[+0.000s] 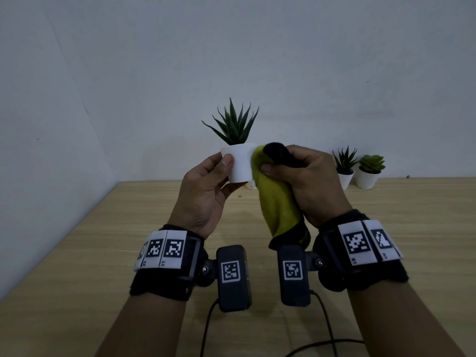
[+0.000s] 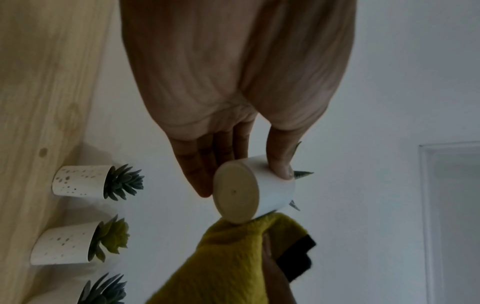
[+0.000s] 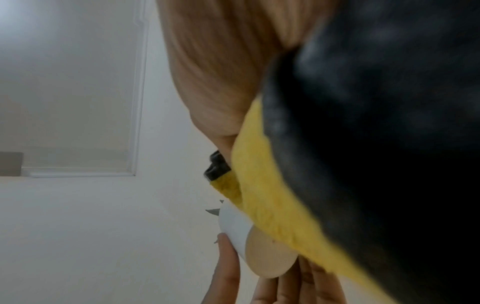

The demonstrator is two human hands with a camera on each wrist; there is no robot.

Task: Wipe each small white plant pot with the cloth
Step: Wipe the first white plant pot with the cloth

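Observation:
My left hand [image 1: 219,171] holds a small white pot [image 1: 240,163] with a spiky green plant up above the table, thumb on its front and fingers behind it. In the left wrist view the pot [image 2: 275,191] shows its beige base, with the thumb on its wall. My right hand [image 1: 288,171] grips a yellow and black cloth [image 1: 277,202] and presses it against the pot's right side. In the right wrist view the cloth [image 3: 272,205] covers most of the pot [image 3: 233,228].
Two more white pots with plants [image 1: 345,173] [image 1: 369,173] stand at the back right of the wooden table [image 1: 103,240] against the wall. Another pot [image 1: 251,185] is mostly hidden behind the held one. Three pots show along the wall in the left wrist view [image 2: 78,183].

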